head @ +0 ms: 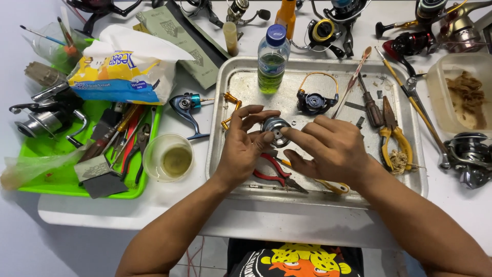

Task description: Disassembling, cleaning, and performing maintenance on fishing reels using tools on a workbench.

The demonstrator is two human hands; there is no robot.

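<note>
Spool: small round silver-grey metal reel spool [275, 126], one, held above the middle of the dented silver metal tray [233, 84].
Left hand: my left hand [245, 149] is curled partway, thumb and fingers pinching the spool's left side.
Right hand: my right hand [328, 150] is loosely open; its index fingertip presses the spool's face, the other fingers spread and holding nothing.
Tray, far edge: one clear plastic bottle with blue cap and green liquid [272, 60]; just right of it, one dark reel rotor with a gold wire bail [315, 97].
Tray, right edge: I count one brown-handled screwdriver [370, 105] and one pair of yellow-handled pliers [394, 138].
Tray, near edge: one pair of red-handled pliers [274, 172], partly under my hands.
Desk, left of tray: one blue reel body [185, 109] and one clear plastic cup of yellowish liquid [168, 157].
Desk, left edge: one bright green plastic tray [61, 179] of hand tools; a white, blue and yellow plastic bag [123, 66] lies over its far corner.
Desk, right edge: one clear tub of brown fibre [464, 92].
</note>
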